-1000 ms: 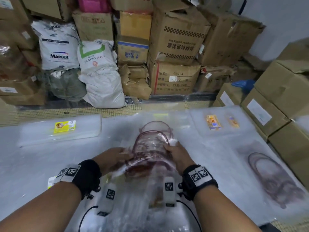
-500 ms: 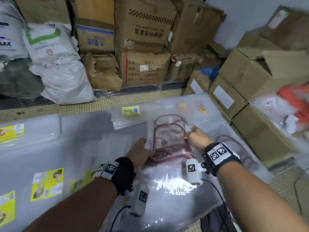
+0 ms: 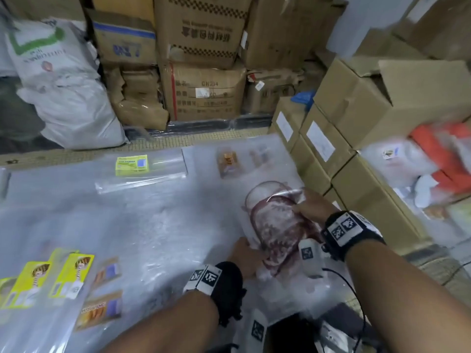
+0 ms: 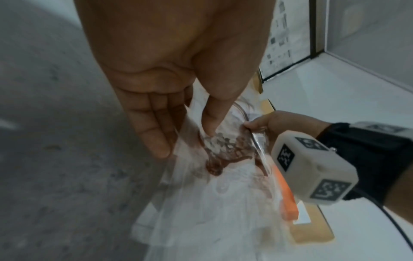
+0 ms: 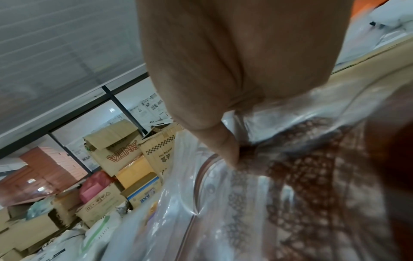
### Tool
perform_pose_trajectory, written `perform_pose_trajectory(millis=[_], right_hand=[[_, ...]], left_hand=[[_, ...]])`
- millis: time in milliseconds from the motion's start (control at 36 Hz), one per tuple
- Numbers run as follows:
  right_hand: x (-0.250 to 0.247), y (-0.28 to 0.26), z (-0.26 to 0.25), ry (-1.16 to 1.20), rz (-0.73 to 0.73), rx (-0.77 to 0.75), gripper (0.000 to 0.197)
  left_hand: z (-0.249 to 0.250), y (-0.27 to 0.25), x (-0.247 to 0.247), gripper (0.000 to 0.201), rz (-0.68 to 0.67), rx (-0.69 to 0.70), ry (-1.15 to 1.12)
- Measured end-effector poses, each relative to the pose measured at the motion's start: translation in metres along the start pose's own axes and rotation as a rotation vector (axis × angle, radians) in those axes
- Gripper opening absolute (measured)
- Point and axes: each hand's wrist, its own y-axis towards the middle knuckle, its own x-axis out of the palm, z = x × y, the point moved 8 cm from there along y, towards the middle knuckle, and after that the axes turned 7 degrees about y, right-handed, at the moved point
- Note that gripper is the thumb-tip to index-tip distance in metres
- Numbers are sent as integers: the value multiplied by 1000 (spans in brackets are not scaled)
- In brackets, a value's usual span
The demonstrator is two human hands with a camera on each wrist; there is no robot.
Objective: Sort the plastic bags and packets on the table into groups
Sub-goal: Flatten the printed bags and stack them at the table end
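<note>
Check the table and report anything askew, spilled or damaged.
Nothing looks spilled or torn. The clear bag with the maroon print is crumpled, but both hands, left hand and right hand, are holding it. The yellow packets lie slightly fanned.

Glossy clear plastic bag [image 3: 276, 225] w/ maroon print; matt brown cardboard boxes [image 3: 356, 115].

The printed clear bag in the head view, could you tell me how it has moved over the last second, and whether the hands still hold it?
The printed clear bag went from in front of the person toward the table's right edge, beside the cardboard boxes. The left hand and right hand still grip its sides; neither let go. The label packets stayed put.
</note>
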Motion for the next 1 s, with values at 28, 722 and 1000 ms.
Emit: perform_pose_trajectory(millis=[28, 722, 1000], right_hand=[[-3, 24, 28, -17, -24, -10, 62], [-20, 3, 111, -21, 136, 382, 85], [-17, -42, 176, 132, 178, 594, 102]], left_hand=[[3, -1, 11, 24, -12, -7, 15], [74, 36, 7, 52, 177, 63, 1203], [156, 93, 8, 72, 152, 360, 1494]])
